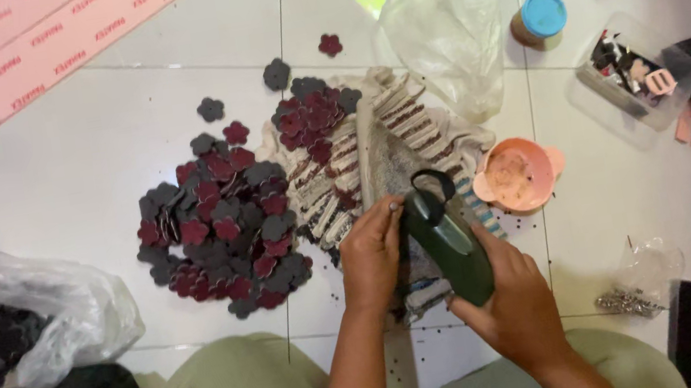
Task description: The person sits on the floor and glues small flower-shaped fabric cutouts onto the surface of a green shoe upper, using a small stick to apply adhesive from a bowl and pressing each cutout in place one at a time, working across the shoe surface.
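The floor is of white tiles, and the person sits on it with the knees in green trousers near the camera. Just beyond the knees, the right hand has its grip closed around a dark green tool with a black loop handle. The left hand is just beside it, its fingertips pinched at the top end of the tool; what they hold is too small to tell. Both hands are over a striped cloth. Left of the cloth lies a pile of dark red and grey flower-shaped pieces. To the right stands a small pink bowl. Farther away is a clear plastic bag.
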